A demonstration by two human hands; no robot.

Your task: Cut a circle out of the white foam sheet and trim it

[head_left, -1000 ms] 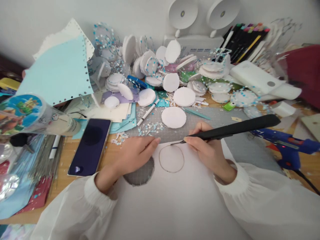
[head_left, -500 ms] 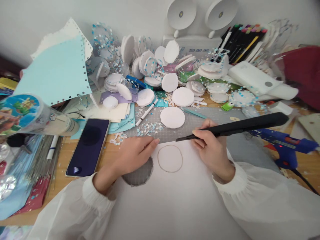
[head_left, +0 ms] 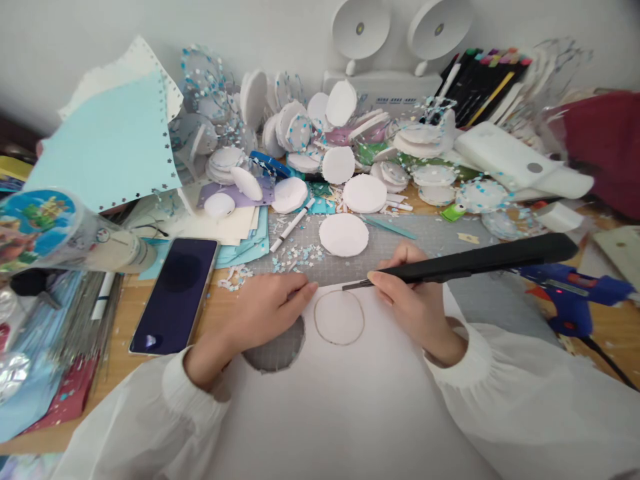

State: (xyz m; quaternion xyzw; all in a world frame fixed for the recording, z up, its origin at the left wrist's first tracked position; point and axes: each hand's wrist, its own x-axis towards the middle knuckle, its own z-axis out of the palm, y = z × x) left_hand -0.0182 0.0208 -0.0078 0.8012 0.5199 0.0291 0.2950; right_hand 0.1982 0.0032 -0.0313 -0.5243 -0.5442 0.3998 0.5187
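Observation:
A white sheet (head_left: 345, 407), which looks like foam board, lies before me with a pencil-like circle (head_left: 340, 319) drawn near its far edge. Left of the circle is a round cut-out hole (head_left: 275, 350), with the grey cutting mat showing through. My left hand (head_left: 267, 303) rests flat over the sheet's far left edge and partly covers the hole, holding nothing. My right hand (head_left: 413, 300) grips a black craft knife (head_left: 465, 261). Its blade tip is at the top of the drawn circle; whether it pierces the sheet I cannot tell.
A white disc (head_left: 343, 235) lies on the cutting mat (head_left: 450, 233) past the sheet, with several more discs heaped behind. At left are a phone (head_left: 175, 297) and a plastic cup (head_left: 45, 227). A blue glue gun (head_left: 575, 293) lies at right, its red light on.
My right hand has brought the knife left and down, from beyond the sheet's edge to the top of the drawn circle. My left hand stays in place.

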